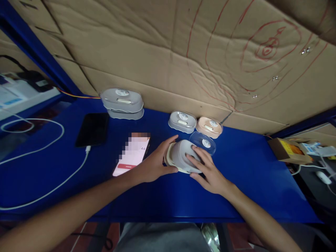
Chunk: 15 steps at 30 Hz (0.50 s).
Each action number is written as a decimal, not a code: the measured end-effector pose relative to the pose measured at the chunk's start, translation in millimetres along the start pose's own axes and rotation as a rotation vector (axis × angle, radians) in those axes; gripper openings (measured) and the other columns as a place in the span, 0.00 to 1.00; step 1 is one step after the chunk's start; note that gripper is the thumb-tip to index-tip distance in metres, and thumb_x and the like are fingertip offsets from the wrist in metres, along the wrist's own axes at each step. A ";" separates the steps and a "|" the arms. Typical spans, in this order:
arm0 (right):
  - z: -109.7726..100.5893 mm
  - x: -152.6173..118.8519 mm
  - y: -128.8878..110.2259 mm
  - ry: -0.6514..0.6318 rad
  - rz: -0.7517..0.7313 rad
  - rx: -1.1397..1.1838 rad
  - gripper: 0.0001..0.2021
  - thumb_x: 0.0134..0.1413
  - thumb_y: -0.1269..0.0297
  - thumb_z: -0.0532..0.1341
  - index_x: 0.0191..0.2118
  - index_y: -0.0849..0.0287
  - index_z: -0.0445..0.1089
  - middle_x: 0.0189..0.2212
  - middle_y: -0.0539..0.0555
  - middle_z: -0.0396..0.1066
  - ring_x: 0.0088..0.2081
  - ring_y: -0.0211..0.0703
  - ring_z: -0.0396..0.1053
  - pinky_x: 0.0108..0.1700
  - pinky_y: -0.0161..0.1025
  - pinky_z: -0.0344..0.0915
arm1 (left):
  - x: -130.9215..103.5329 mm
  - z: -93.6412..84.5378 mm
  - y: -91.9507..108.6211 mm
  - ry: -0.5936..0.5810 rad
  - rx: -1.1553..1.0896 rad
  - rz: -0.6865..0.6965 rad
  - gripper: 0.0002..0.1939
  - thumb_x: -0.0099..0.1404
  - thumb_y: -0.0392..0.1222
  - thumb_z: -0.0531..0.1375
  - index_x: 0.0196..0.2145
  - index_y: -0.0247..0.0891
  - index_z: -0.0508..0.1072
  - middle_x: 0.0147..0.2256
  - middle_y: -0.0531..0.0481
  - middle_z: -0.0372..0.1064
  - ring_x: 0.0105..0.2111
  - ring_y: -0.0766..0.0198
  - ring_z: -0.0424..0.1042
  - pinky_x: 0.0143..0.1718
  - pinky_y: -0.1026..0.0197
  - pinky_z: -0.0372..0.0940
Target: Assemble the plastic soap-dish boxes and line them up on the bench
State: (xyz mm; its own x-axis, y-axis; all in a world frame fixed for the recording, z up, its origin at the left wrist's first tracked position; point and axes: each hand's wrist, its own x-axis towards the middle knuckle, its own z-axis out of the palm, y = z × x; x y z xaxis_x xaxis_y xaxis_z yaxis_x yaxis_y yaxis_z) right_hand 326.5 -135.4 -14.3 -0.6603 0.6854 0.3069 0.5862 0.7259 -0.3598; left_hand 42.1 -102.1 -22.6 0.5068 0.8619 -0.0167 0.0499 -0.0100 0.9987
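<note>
Near the middle of the blue table, my left hand (157,161) grips the left side of a pale container, its thumb low and its fingers round the top edge. My right hand (208,171) curls over the right side of a grey oval piece (181,154), which sits tilted against a cream part (170,161). Just behind my right hand lies a clear lid with a round sticker (206,142). Farther back are a grey oval container (182,121) and a peach one (209,127), both with clear covers.
Two stacked grey containers (122,101) stand at the back left. A lit phone (133,154), a dark phone (93,129) and a white cable (76,178) lie on the left. Cardboard (157,52) walls the back; an open box (288,150) is at the right.
</note>
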 end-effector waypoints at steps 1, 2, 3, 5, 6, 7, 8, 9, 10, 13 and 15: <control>1.8 0.2 -0.6 -0.007 -0.009 -0.024 0.34 0.73 0.58 0.60 0.78 0.47 0.50 0.78 0.61 0.47 0.77 0.62 0.48 0.73 0.65 0.58 | -1.3 0.9 0.6 -0.018 -0.017 -0.005 0.58 0.59 0.41 0.76 0.77 0.51 0.48 0.75 0.35 0.51 0.70 0.36 0.60 0.68 0.35 0.60; 3.1 0.2 -1.1 -0.013 -0.018 -0.048 0.34 0.73 0.57 0.60 0.78 0.47 0.51 0.78 0.61 0.47 0.77 0.63 0.49 0.72 0.66 0.58 | -2.6 2.0 1.9 -0.041 -0.049 -0.014 0.58 0.60 0.41 0.76 0.78 0.52 0.48 0.75 0.36 0.52 0.70 0.36 0.61 0.67 0.36 0.61; 4.0 0.2 -1.6 -0.019 -0.026 -0.073 0.34 0.73 0.57 0.60 0.78 0.47 0.51 0.78 0.62 0.47 0.76 0.63 0.50 0.72 0.66 0.59 | -3.6 3.1 3.9 -0.066 -0.091 -0.025 0.58 0.60 0.40 0.75 0.78 0.52 0.47 0.74 0.37 0.53 0.69 0.37 0.62 0.66 0.37 0.63; 5.1 0.1 -2.1 -0.033 -0.035 -0.122 0.34 0.73 0.56 0.61 0.78 0.48 0.51 0.78 0.62 0.46 0.76 0.64 0.50 0.72 0.68 0.58 | -4.6 4.6 9.3 -0.118 -0.190 -0.061 0.59 0.59 0.39 0.76 0.78 0.54 0.47 0.74 0.38 0.55 0.67 0.38 0.66 0.64 0.39 0.66; 5.3 0.3 -2.0 -0.043 -0.035 -0.140 0.34 0.73 0.56 0.61 0.78 0.48 0.50 0.79 0.62 0.45 0.77 0.65 0.49 0.72 0.69 0.57 | -4.3 4.8 12.3 -0.126 -0.235 -0.084 0.60 0.58 0.39 0.76 0.77 0.55 0.47 0.74 0.38 0.54 0.67 0.39 0.67 0.63 0.39 0.67; 5.5 0.6 -1.6 -0.054 -0.033 -0.152 0.34 0.73 0.56 0.60 0.78 0.48 0.50 0.79 0.63 0.44 0.77 0.65 0.48 0.72 0.70 0.56 | -3.8 4.7 15.3 -0.118 -0.270 -0.112 0.60 0.57 0.40 0.77 0.77 0.55 0.49 0.74 0.38 0.54 0.66 0.39 0.67 0.62 0.40 0.67; 5.5 0.9 -0.9 -0.065 -0.029 -0.157 0.34 0.73 0.56 0.60 0.78 0.49 0.50 0.79 0.63 0.42 0.78 0.65 0.47 0.73 0.70 0.55 | -2.9 4.3 18.0 -0.098 -0.294 -0.144 0.59 0.57 0.41 0.77 0.76 0.53 0.50 0.73 0.38 0.56 0.66 0.40 0.68 0.62 0.40 0.67; 5.5 1.3 0.0 -0.077 -0.027 -0.155 0.34 0.74 0.56 0.59 0.79 0.49 0.49 0.80 0.62 0.41 0.78 0.65 0.45 0.73 0.70 0.55 | -2.1 3.9 20.5 -0.071 -0.311 -0.176 0.57 0.57 0.42 0.77 0.76 0.52 0.51 0.72 0.37 0.58 0.65 0.40 0.68 0.63 0.40 0.66; 5.5 1.6 1.0 -0.089 -0.029 -0.147 0.34 0.74 0.56 0.58 0.79 0.49 0.48 0.80 0.62 0.39 0.79 0.64 0.45 0.73 0.70 0.54 | -1.3 3.6 22.7 -0.044 -0.320 -0.205 0.55 0.58 0.43 0.76 0.75 0.50 0.53 0.69 0.37 0.62 0.65 0.41 0.68 0.63 0.40 0.65; 6.0 1.6 3.4 -0.104 -0.040 -0.127 0.35 0.76 0.57 0.57 0.80 0.48 0.44 0.81 0.61 0.36 0.79 0.62 0.42 0.74 0.68 0.55 | -0.6 3.9 27.3 -0.019 -0.339 -0.250 0.54 0.58 0.44 0.76 0.75 0.48 0.53 0.64 0.37 0.68 0.64 0.42 0.69 0.63 0.40 0.64; 6.5 0.8 4.2 -0.099 -0.028 -0.130 0.36 0.76 0.56 0.56 0.80 0.48 0.40 0.81 0.61 0.34 0.80 0.62 0.40 0.74 0.68 0.54 | -1.3 5.0 28.9 -0.015 -0.348 -0.242 0.55 0.56 0.42 0.77 0.74 0.49 0.55 0.65 0.38 0.67 0.65 0.41 0.68 0.62 0.41 0.65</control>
State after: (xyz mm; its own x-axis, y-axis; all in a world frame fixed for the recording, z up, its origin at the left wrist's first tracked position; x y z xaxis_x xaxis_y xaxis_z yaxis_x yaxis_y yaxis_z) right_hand 325.3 -132.2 -21.3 -0.7164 0.6604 0.2251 0.6185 0.7504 -0.2333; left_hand 47.2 -106.0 6.0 0.5287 0.8109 -0.2507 -0.1231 0.3654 0.9227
